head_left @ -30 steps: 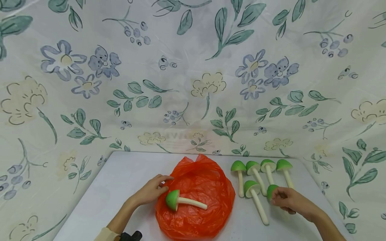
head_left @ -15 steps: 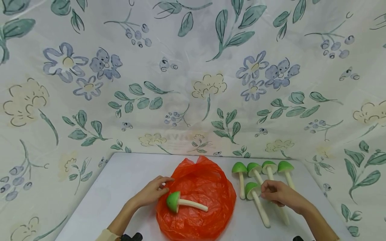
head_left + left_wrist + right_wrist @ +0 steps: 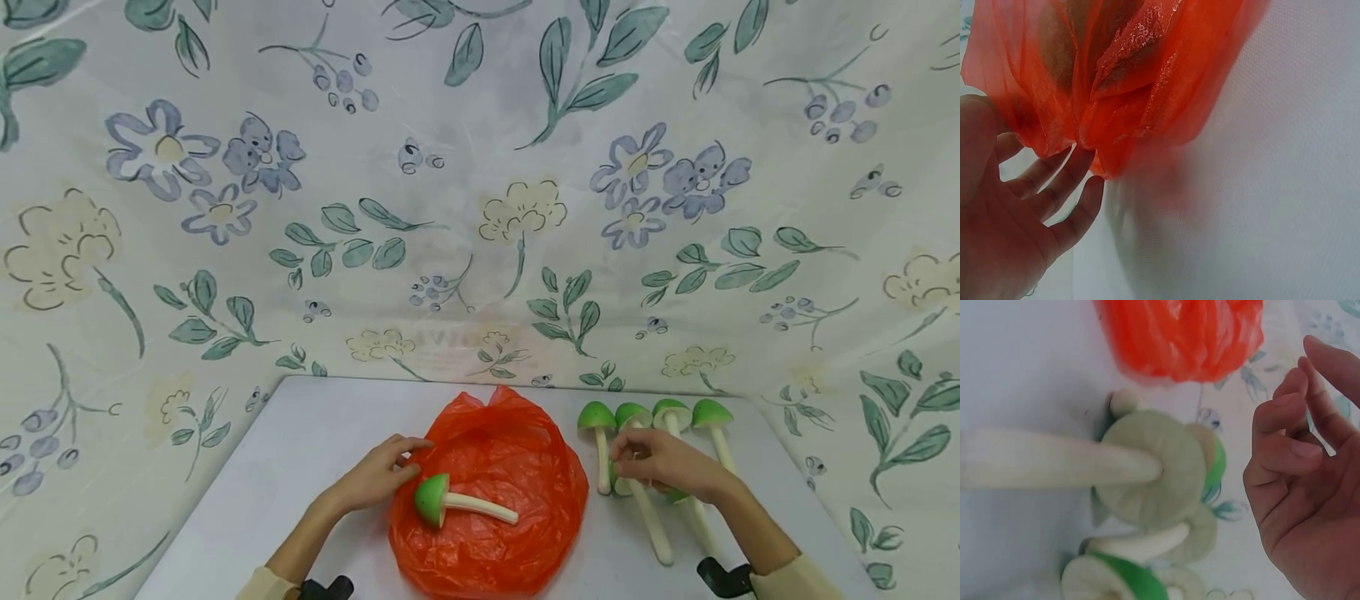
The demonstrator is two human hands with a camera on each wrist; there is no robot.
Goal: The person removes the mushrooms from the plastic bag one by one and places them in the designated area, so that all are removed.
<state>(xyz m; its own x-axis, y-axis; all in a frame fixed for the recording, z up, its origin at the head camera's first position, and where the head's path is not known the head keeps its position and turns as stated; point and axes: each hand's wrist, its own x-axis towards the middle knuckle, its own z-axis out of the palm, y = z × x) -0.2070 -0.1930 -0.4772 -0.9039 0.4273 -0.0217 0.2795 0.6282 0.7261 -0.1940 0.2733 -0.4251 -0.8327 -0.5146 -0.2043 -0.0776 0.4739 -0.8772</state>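
Observation:
A toy mushroom point(image 3: 432, 502) with a green cap and pale stem lies on or in the crumpled red plastic bag point(image 3: 510, 550). My left hand point(image 3: 378, 475) rests at the bag's left edge, its loosely bent fingers touching the plastic in the left wrist view. At the right, my right hand point(image 3: 675, 462) hovers over more green-capped mushrooms, partly covering the two nearest. Thumb and index finger stand apart with nothing between them; the other fingers are loosely bent. Below the hand in the right wrist view, a mushroom point(image 3: 1147, 506) shows its pale underside and stem.
Several mushrooms point(image 3: 596, 417) stand in a back row right of the bag, caps toward the wall, with two more in front. They lie on a white table point(image 3: 315, 417). Floral cloth point(image 3: 450, 183) rises behind and at both sides.
My right hand has moved left, from the right-hand front mushroom to above the left-hand one. My left hand, the bag and the mushroom on it have stayed put.

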